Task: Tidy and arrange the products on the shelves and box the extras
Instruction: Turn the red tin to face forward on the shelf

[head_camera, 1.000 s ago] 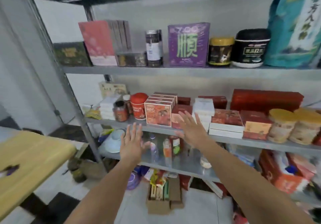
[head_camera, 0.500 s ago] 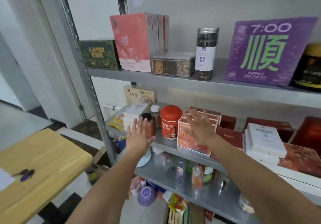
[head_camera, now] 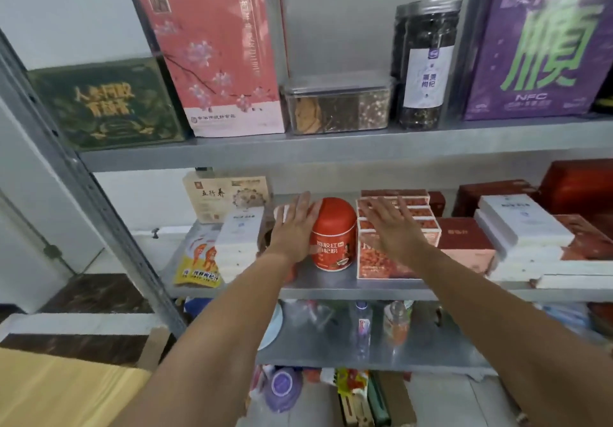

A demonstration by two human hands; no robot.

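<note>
With fingers straight, the left hand (head_camera: 293,229) and right hand (head_camera: 393,227) flank the red jar (head_camera: 333,244), likely to straighten it on the shelf (head_camera: 331,286).

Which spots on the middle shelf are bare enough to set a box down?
Only the front strip of the middle shelf ahead of the red jar, between the white boxes and the orange cartons. Rightward it is packed with stacked boxes.

- Centre frame: red jar (head_camera: 333,234) stands just beside the orange boxes (head_camera: 374,265) to its right; white boxes (head_camera: 238,244) crowd its left.
- Open room above these, beneath the upper shelf (head_camera: 331,148).
- Far left, a slanting steel upright (head_camera: 88,191) blocks the way.
</note>
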